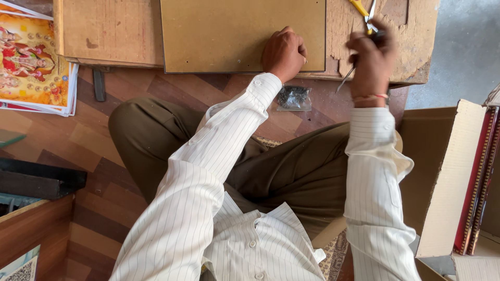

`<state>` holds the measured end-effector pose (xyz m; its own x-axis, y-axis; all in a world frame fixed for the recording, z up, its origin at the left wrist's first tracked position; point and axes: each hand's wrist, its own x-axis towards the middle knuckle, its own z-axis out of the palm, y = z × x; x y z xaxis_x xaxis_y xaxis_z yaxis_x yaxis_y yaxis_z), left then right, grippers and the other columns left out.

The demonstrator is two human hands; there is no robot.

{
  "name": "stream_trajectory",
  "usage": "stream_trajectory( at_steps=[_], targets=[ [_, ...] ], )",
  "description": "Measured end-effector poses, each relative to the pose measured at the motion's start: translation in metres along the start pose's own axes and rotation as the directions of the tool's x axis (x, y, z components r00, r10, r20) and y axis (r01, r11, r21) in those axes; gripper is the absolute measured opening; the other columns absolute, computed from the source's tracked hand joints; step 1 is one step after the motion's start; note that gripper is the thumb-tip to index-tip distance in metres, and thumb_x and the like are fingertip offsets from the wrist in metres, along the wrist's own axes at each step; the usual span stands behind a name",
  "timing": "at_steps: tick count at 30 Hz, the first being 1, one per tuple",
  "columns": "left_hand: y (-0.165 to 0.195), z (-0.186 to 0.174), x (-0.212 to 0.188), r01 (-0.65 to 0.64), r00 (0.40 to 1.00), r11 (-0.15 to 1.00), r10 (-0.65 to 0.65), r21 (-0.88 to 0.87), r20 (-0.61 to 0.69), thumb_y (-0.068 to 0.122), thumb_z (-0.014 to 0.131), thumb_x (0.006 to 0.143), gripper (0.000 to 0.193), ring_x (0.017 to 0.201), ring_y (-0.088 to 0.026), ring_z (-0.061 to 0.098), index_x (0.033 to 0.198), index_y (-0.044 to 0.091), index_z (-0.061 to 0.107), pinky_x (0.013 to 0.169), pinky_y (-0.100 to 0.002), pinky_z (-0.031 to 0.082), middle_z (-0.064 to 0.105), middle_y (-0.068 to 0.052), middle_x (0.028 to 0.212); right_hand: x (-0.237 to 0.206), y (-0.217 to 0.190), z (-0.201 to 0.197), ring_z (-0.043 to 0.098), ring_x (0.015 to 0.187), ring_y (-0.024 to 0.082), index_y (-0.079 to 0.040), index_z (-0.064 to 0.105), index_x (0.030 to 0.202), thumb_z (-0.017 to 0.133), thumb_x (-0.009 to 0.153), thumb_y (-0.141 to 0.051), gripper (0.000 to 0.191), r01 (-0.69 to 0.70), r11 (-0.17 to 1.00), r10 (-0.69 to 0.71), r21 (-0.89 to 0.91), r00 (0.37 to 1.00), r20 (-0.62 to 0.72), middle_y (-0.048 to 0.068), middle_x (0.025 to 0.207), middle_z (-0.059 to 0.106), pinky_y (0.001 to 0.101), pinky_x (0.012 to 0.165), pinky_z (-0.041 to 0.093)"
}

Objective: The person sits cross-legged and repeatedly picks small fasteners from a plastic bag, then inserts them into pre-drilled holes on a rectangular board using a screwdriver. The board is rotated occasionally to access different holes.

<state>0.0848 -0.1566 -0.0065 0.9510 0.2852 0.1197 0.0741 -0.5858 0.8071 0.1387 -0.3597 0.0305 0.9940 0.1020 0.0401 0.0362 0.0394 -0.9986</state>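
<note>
Right hand (371, 62) is gripping a yellow-handled plier tool (363, 11), fingers wrapped shut around it, blurred. Left hand (284, 53) is resting as a closed fist on the near right corner of the brown backing board (229, 34), pinning it on the worn wooden bench (109, 31). Risk: the tool tip is working close to the left knuckles; a slip could strike them or shift the board. A small bag of dark fasteners (293, 98) is lying just under the bench edge.

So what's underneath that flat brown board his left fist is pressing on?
The flat brown board lies on a worn wooden work block that shows around its edges. The left hand presses its lower right corner. Anything between board and block is covered.
</note>
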Motion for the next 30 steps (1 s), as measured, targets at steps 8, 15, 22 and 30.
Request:
stream_trajectory(
  at_steps=[8,15,22,30],
  targets=[
    [0.003,0.000,-0.001,0.010,1.000,1.000,-0.010,-0.024,-0.022,0.002,0.084,0.065,0.018,0.089,-0.028,0.066,0.057,0.011,0.070,0.074,-0.043,0.055,0.068,-0.007,0.085,-0.027,-0.019,0.025,0.071,0.109,0.016,-0.007,0.046,0.147,0.057,0.117,0.003,0.034,0.300,0.936,-0.339,0.183,0.908,0.247,0.010,0.122,0.071,0.0315,0.100,0.060],
    [0.004,0.002,-0.001,-0.009,0.999,1.000,0.008,-0.014,-0.047,0.003,0.085,0.064,0.017,0.088,-0.028,0.066,0.057,0.012,0.072,0.075,-0.043,0.055,0.069,-0.006,0.087,-0.025,0.002,0.050,0.066,0.108,0.012,-0.003,0.056,0.129,0.063,0.118,0.005,0.015,0.480,0.876,-0.470,-0.043,0.871,0.144,0.010,0.123,0.070,0.0287,0.100,0.057],
    [0.002,0.002,-0.001,-0.005,0.998,1.000,0.003,-0.027,-0.061,0.003,0.084,0.064,0.018,0.088,-0.028,0.066,0.055,0.012,0.071,0.074,-0.043,0.055,0.068,-0.006,0.086,-0.051,-0.012,0.028,0.068,0.103,0.013,-0.003,0.048,0.149,0.054,0.114,0.010,0.038,0.475,0.819,-0.399,-0.321,0.874,0.276,0.010,0.118,0.071,0.0272,0.091,0.060],
    [-0.003,0.007,-0.001,-0.024,0.995,0.999,0.020,-0.033,-0.101,-0.002,0.076,0.061,0.018,0.085,-0.028,0.066,0.052,0.012,0.068,0.071,-0.043,0.055,0.067,-0.006,0.083,-0.063,-0.020,0.039,0.070,0.094,0.012,-0.005,0.052,0.152,0.064,0.110,0.013,0.047,0.579,0.691,-0.520,-0.433,0.814,0.259,0.009,0.107,0.074,0.0237,0.083,0.059]
  ],
)
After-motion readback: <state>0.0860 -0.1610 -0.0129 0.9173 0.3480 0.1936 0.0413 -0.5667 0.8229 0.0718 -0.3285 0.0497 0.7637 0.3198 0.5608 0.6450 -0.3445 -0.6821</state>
